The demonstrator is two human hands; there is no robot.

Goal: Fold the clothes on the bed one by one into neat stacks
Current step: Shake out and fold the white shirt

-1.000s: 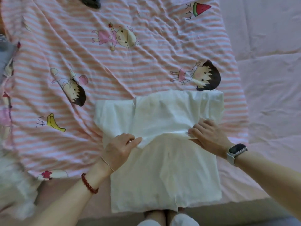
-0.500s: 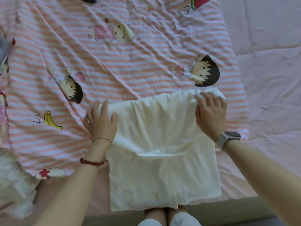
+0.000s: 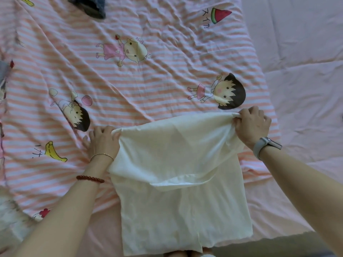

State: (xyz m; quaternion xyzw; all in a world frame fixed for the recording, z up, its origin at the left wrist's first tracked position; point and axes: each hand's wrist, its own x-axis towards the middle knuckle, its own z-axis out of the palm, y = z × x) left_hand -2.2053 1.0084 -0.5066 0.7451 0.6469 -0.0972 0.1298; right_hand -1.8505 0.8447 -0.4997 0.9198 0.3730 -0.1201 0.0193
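Lying across the near edge of the bed, a cream-white garment [image 3: 178, 197] has its far part doubled back toward the person, the neckline showing as a curved edge at mid-cloth. Its lower part lies flat and reaches the mattress edge. The left hand [image 3: 102, 140] pinches the far left corner of the fold, fingers curled around the cloth, and the right hand [image 3: 252, 125] grips the far right corner the same way, so the folded edge runs taut between them. A thin bangle and a red bead bracelet [image 3: 90, 179] sit on the left wrist, a grey smartwatch [image 3: 265, 146] on the right. Underneath spreads a pink-striped sheet [image 3: 130, 93] printed with cartoon girls, a banana and a watermelon slice, over a plain pink cover [image 3: 304, 86]. Dark clothing [image 3: 89, 5] lies at the far edge.
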